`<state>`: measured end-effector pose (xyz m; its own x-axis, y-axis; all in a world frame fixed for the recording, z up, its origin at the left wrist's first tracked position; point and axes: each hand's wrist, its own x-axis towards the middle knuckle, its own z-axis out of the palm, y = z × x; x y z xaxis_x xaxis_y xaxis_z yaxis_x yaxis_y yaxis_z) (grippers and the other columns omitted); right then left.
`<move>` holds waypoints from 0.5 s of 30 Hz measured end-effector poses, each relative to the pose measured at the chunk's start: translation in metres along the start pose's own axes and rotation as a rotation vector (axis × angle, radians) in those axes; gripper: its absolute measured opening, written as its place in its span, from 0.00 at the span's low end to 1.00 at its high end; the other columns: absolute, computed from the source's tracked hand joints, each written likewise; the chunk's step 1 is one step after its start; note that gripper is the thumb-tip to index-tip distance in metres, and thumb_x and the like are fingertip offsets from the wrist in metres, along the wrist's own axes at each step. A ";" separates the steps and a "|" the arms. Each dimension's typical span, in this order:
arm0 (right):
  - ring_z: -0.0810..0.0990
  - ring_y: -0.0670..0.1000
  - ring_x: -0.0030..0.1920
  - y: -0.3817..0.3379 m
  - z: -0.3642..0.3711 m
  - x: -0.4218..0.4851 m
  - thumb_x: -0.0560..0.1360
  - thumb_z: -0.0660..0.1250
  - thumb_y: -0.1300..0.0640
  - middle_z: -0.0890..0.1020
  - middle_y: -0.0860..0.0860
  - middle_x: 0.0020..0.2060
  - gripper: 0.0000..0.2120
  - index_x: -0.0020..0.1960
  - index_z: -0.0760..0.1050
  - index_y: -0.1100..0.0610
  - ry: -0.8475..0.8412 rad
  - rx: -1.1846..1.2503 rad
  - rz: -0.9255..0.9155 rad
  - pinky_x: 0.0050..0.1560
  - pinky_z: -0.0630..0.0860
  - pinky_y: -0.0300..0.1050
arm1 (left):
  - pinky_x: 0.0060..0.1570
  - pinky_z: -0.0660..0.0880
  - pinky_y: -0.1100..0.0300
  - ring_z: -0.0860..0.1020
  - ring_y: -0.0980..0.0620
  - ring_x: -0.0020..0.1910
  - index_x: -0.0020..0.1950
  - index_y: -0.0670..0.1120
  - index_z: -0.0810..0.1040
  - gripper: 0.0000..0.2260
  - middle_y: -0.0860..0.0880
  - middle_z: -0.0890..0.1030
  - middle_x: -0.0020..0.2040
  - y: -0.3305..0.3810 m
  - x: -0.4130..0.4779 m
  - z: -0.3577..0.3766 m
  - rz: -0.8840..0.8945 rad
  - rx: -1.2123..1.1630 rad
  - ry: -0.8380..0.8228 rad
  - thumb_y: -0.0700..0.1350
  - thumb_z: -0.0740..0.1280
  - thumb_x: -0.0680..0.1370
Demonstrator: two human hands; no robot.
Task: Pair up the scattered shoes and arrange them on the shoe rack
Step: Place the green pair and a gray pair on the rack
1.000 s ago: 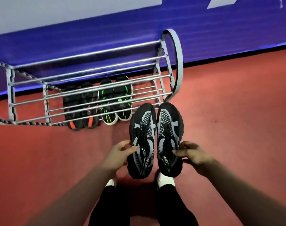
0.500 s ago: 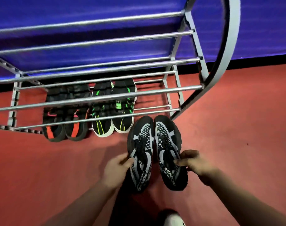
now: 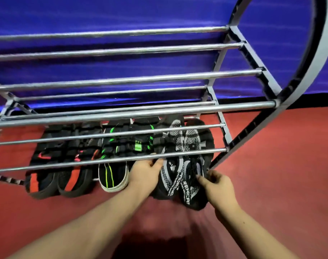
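A pair of black and grey mesh shoes lies side by side, toes under the lowest bars of the metal shoe rack (image 3: 133,113), at its right end. My left hand (image 3: 145,173) grips the left grey shoe (image 3: 168,176) at its outer side. My right hand (image 3: 217,186) pinches the right grey shoe (image 3: 192,189) at its collar. A black and green pair (image 3: 114,165) sits just left of them, and a black and red pair (image 3: 54,176) further left, both on the bottom level.
The rack's upper bars (image 3: 122,51) cross the view above the shoes. Its curved grey side frame (image 3: 297,79) stands at the right. Red floor (image 3: 271,174) spreads to the right and in front; a blue wall panel (image 3: 103,15) runs behind.
Both hands have pushed the grey pair forward from the floor in front of the rack to under its lowest bars. My head has come closer and lower.
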<state>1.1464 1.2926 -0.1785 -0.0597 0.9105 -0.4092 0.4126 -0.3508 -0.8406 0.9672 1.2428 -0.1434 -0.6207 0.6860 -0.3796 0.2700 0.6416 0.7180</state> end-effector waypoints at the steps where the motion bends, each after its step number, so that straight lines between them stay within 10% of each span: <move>1: 0.83 0.51 0.40 -0.004 0.001 0.006 0.70 0.73 0.59 0.85 0.51 0.38 0.04 0.43 0.80 0.59 0.031 0.032 0.016 0.48 0.80 0.52 | 0.50 0.72 0.58 0.79 0.42 0.56 0.51 0.42 0.82 0.15 0.42 0.84 0.51 0.006 0.002 0.002 -0.002 -0.034 -0.011 0.53 0.66 0.76; 5: 0.83 0.54 0.45 -0.021 0.005 0.022 0.74 0.69 0.59 0.85 0.54 0.42 0.05 0.47 0.81 0.60 0.030 0.215 0.123 0.53 0.79 0.53 | 0.63 0.69 0.58 0.76 0.45 0.61 0.56 0.45 0.80 0.12 0.45 0.81 0.57 0.022 0.021 0.015 -0.036 -0.190 -0.093 0.49 0.61 0.80; 8: 0.83 0.51 0.48 -0.010 0.005 0.015 0.71 0.73 0.56 0.85 0.50 0.46 0.09 0.51 0.80 0.54 -0.006 0.076 0.033 0.56 0.78 0.50 | 0.67 0.65 0.58 0.72 0.45 0.65 0.69 0.45 0.71 0.19 0.45 0.76 0.65 0.016 0.029 0.026 0.095 0.166 -0.062 0.50 0.57 0.80; 15: 0.84 0.56 0.37 0.019 0.001 -0.003 0.58 0.74 0.36 0.85 0.53 0.39 0.27 0.47 0.76 0.55 0.070 -0.071 0.309 0.42 0.82 0.54 | 0.59 0.68 0.59 0.75 0.45 0.60 0.57 0.41 0.75 0.16 0.44 0.78 0.56 0.011 0.021 0.013 0.161 0.456 -0.002 0.51 0.62 0.77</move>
<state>1.1535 1.2826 -0.1933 0.1402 0.7772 -0.6135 0.4638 -0.5990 -0.6528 0.9670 1.2683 -0.1513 -0.5431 0.7894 -0.2861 0.6579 0.6118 0.4392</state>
